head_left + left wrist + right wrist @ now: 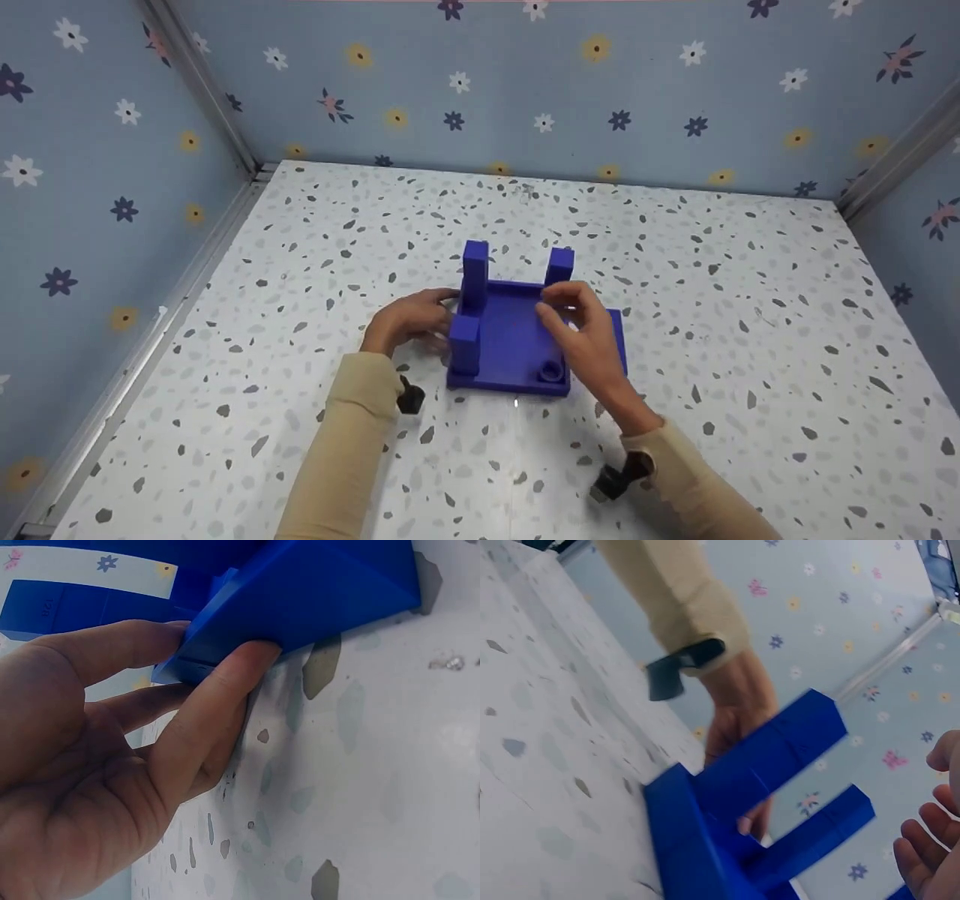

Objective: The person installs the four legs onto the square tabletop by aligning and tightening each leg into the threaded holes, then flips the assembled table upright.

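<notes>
A blue plastic tray-like frame (517, 330) lies on the table, with upright square posts at its back left, back right and front left. A small blue ring (551, 370) sits in its front right corner. My left hand (412, 319) holds the frame's left side; in the left wrist view, the fingers (217, 686) touch both sides of a blue edge. Over the right side hovers my right hand (589, 334), thumb and index finger curved with a gap and nothing visible between them. Its loosely curled fingers (922, 847) show at the right wrist view's edge.
A blue part (616, 337) sticks out on the frame's right, partly hidden by the right hand. The speckled white table (300, 255) is bordered by flowered blue panels (525, 97). Black wrist mounts (619, 480) hang below both sleeves.
</notes>
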`<move>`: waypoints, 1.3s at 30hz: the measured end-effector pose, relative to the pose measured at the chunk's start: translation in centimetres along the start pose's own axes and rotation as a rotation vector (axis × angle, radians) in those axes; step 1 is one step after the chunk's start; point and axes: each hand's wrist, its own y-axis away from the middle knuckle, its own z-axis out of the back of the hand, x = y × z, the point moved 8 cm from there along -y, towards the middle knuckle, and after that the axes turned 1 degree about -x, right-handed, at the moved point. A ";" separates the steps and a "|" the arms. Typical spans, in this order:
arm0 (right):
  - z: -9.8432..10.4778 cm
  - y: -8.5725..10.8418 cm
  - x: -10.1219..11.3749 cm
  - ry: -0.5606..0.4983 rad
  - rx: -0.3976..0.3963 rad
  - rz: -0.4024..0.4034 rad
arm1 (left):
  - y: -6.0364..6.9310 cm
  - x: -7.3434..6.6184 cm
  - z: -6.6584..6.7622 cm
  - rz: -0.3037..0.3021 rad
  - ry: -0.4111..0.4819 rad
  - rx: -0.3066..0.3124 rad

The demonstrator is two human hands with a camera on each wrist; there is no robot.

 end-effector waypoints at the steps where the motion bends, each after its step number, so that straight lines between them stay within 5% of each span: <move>1: 0.7 -0.2 -0.1 0.003 -0.018 -0.016 | 0.0 0.0 0.0 -0.002 -0.001 0.000; 6: 3.4 -0.7 -0.4 0.038 -0.060 -0.129 | -0.1 0.1 0.0 -0.005 -0.002 0.000; 14: 6.6 -0.6 -3.8 0.148 -0.052 -0.247 | 0.0 0.1 0.0 0.001 0.002 -0.002; 25: 8.9 -0.1 -6.6 0.311 -0.020 -0.351 | 0.1 0.0 0.0 -0.016 0.013 0.007; 39: 9.7 1.3 -9.4 0.368 0.081 -0.533 | 0.0 0.1 0.0 -0.011 0.008 -0.004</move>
